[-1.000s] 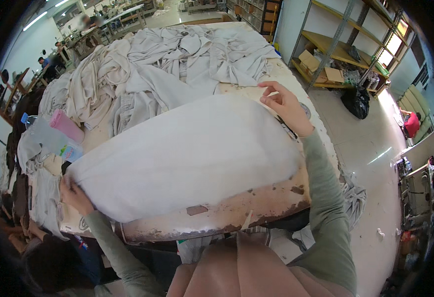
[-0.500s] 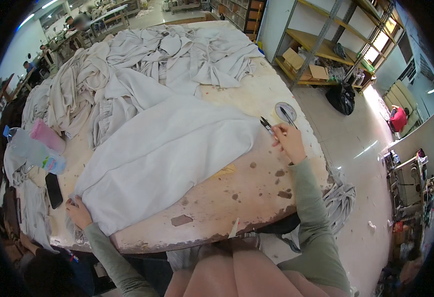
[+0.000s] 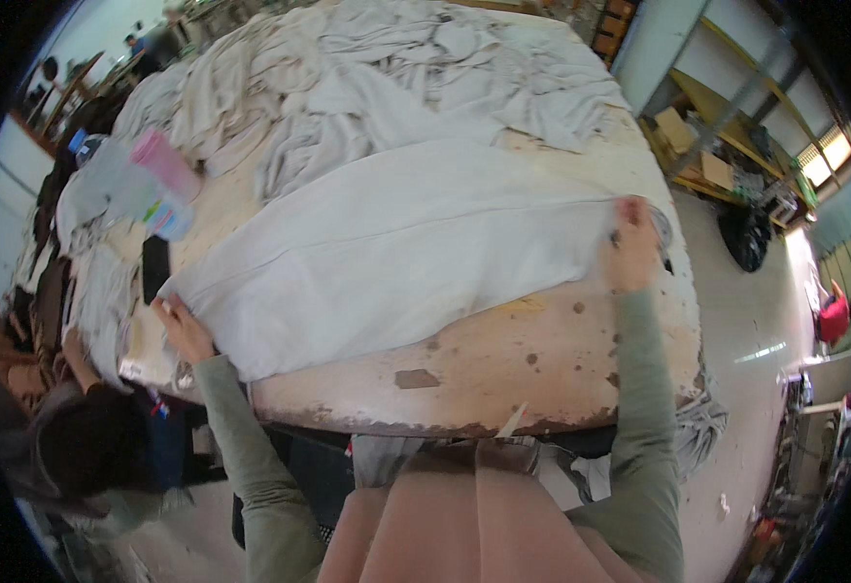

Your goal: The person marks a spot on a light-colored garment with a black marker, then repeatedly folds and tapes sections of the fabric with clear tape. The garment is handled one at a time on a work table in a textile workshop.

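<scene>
Single head view, looking steeply down over worn table (image 3: 503, 389), close, fisheye-bent edges.

Your white cloth (image 3: 387, 253): soft, matt, smooth-woven. Your table (image 3: 503, 369): worn wood, scuffed, stained, rough at the near edge.

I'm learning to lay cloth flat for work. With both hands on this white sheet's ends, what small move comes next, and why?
Probably pull the two ends gently apart. The left hand and right hand each grip an end of the white cloth, which shows long creases and lies skewed on the worn table.
</scene>
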{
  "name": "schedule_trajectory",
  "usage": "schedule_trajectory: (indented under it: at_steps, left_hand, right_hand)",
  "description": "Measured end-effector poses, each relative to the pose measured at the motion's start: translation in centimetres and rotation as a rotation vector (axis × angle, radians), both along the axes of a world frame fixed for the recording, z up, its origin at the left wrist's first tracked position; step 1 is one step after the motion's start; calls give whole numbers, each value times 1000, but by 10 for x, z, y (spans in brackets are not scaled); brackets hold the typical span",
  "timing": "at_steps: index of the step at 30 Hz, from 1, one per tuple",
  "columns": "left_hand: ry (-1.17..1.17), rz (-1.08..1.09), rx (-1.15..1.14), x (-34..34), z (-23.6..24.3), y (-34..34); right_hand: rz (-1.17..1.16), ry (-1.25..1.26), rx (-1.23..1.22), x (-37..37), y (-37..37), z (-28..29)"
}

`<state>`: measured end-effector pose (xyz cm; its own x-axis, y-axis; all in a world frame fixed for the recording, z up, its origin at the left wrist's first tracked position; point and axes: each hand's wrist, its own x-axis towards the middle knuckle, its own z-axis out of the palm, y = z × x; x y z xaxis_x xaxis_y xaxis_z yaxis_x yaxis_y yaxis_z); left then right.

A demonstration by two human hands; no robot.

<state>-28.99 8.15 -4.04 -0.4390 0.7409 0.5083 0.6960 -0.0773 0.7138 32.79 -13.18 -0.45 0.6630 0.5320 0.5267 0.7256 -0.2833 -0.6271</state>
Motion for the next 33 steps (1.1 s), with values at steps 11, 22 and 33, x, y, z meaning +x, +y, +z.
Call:
schedule_trajectory:
  at_steps: [11,22,33]
  left_hand:
    - [-616,-787,-225,-48,74,-112]
    - [-200,-794,-463,-61,96,-166]
    - [-3,-823,-586,-52,44,-70]
  right_hand:
    - [-124,771,709,125,-240,61]
    - [-345,-440,328,163,-292,99]
    - [316,-84,-262,-77,112,6]
